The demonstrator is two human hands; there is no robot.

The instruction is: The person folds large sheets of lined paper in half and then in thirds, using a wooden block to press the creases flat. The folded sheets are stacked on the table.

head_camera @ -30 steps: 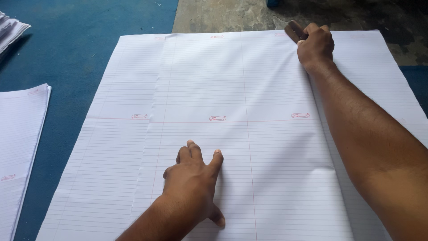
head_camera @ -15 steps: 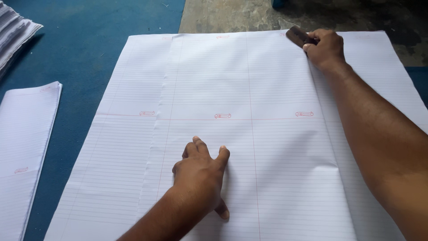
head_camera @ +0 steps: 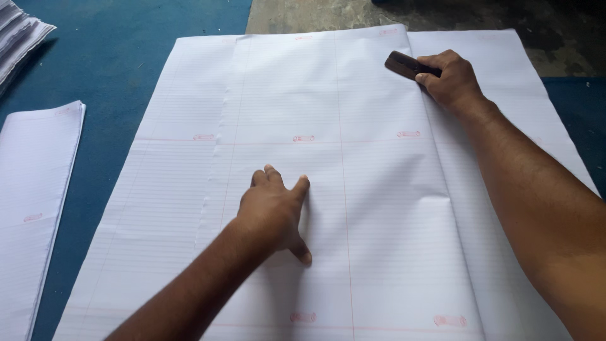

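Left hand (head_camera: pixel 273 211) flat, fingers spread, pressing down mid-sheet on big ruled paper sheet (head_camera: pixel 328 183). Right hand (head_camera: pixel 449 79) clamped on dark wooden block (head_camera: pixel 404 64), pressed to sheet near far right edge, on a fold line running toward near edge. Sheet spread over blue desk (head_camera: pixel 126 57), covering most of it. Step in hand, probably: creasing fold with block while holding sheet still. Next move likely calls for firm, straight drag along crease, left hand pinning paper against slipping. Folded stack (head_camera: pixel 35 208) at left edge; another pile (head_camera: pixel 19 35) at far left corner.
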